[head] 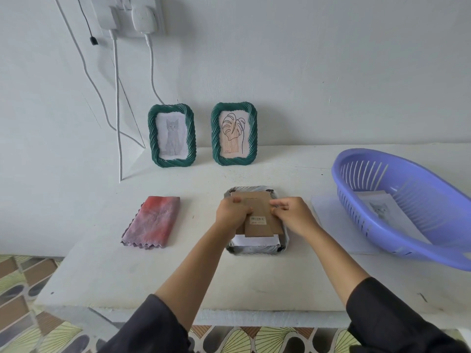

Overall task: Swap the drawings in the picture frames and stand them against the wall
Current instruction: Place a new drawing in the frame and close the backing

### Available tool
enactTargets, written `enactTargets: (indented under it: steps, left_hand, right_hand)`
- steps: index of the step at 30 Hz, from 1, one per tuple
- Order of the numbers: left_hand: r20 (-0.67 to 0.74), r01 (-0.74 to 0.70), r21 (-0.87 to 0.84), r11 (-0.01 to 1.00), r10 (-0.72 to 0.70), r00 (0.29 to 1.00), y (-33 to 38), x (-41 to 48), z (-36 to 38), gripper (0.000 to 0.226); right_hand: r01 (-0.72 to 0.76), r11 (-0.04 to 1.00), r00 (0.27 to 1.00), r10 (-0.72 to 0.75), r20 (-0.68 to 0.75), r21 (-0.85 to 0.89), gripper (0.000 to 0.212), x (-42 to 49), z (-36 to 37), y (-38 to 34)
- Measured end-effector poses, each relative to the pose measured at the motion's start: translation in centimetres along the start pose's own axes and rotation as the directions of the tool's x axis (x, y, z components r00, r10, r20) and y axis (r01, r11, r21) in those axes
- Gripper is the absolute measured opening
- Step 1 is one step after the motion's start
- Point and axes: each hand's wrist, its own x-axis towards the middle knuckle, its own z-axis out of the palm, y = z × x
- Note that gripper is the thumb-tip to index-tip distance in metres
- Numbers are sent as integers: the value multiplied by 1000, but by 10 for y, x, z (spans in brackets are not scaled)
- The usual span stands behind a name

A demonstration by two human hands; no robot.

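Note:
Two green twisted-rim picture frames stand against the wall: the left frame (172, 135) shows a grey cat drawing, the right frame (234, 134) a leaf line drawing. A third frame (257, 248) with a pale grey rim lies face down on the white table. Its brown cardboard backing (258, 207) sits slid toward the wall, and white paper (254, 241) shows at its near end. My left hand (230, 215) grips the backing's left edge. My right hand (293, 215) pinches its right edge.
A folded red-and-purple cloth (153, 221) lies left of the flat frame. A purple slotted basket (405, 202) on the right holds another cat drawing (382, 208) and sits on a white sheet (334, 222). Charger cables (117, 123) hang from wall sockets at the left.

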Motion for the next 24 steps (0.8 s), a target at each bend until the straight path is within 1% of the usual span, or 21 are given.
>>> enactTargets:
  steps: [4, 7, 11, 14, 16, 19, 24]
  left_hand:
    - [4, -20, 54, 998, 20, 1000, 0, 1, 2, 49]
    - [-5, -56, 197, 979, 58, 998, 0, 0, 2, 46]
    - [-10, -137, 483, 865, 162, 987, 1, -4, 1, 36]
    - [-16, -145, 597, 789, 193, 981, 0, -8, 1, 36]
    - [-10, -134, 630, 765, 181, 984, 0, -9, 0, 40]
    - [5, -117, 628, 770, 147, 989, 0, -10, -3, 47]
    - [17, -139, 611, 779, 162, 987, -1, -9, -6, 49]
  right_hand:
    - [-14, 1000, 1000, 14, -5, -16, 33, 3, 0, 3]
    - [-18, 1000, 1000, 18, 1, -25, 32, 3, 1, 5]
    - [-26, 997, 1000, 26, -3, -71, 33, 4, 2, 4]
    - [-34, 993, 999, 32, -12, -109, 34, 4, 3, 3]
    - [-36, 990, 999, 35, -10, -133, 34, 3, 3, 2]
    - [-27, 983, 1000, 26, -7, -180, 34, 3, 3, 0]
    - [-16, 942, 1000, 7, -26, -334, 32, 4, 4, -9]
